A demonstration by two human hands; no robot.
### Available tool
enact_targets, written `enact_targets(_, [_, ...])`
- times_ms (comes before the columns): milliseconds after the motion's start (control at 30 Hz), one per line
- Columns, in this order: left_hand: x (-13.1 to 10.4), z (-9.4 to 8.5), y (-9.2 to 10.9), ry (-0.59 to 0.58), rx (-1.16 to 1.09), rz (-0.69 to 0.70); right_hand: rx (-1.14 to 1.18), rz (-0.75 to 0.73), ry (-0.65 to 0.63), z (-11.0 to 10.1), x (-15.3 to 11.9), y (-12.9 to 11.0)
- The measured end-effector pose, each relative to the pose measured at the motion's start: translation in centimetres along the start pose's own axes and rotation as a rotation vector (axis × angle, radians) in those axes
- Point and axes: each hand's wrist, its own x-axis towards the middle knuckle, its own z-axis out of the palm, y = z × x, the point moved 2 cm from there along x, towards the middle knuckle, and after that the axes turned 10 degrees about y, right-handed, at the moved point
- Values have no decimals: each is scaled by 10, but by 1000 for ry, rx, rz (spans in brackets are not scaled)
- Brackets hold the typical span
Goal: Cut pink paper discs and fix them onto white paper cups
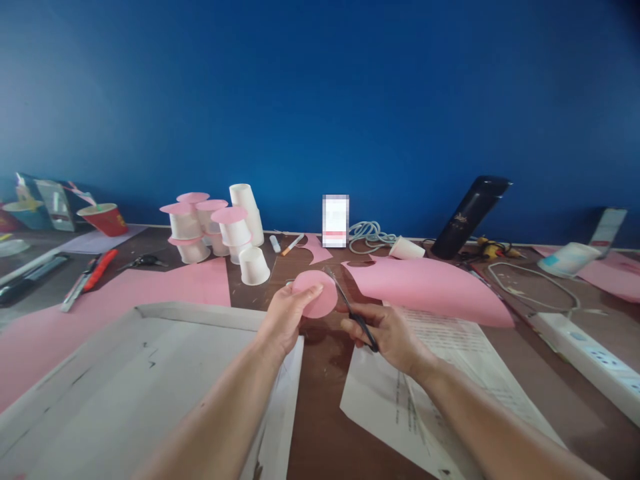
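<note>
Above the worktop (320, 427), the left hand (285, 317) pinches the pink disc (325, 305), its flat face toward the wearer. The right hand (393, 337) grasps the scissors (352, 309) by the handles; their long axis runs diagonally, blades pointing forward-left along the disc's right edge.

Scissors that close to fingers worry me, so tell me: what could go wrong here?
The scissors in the right hand might nick the pink paper disc, as the blades lie beside its edge. The left hand could get cut: its thumb, on the disc, points toward the blades. The stacked paper cups might topple if bumped.
</note>
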Motion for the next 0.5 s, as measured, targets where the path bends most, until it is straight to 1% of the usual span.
enact_targets(233, [1, 0, 0, -7, 3, 5, -22, 5, -2, 0, 1, 3])
enact_targets(400, [0, 0, 0, 13, 9, 1, 14, 11, -18, 1, 0, 2])
enact_targets(500, [0, 0, 0, 2, 7, 5, 28, 15, -20, 1, 0, 1])
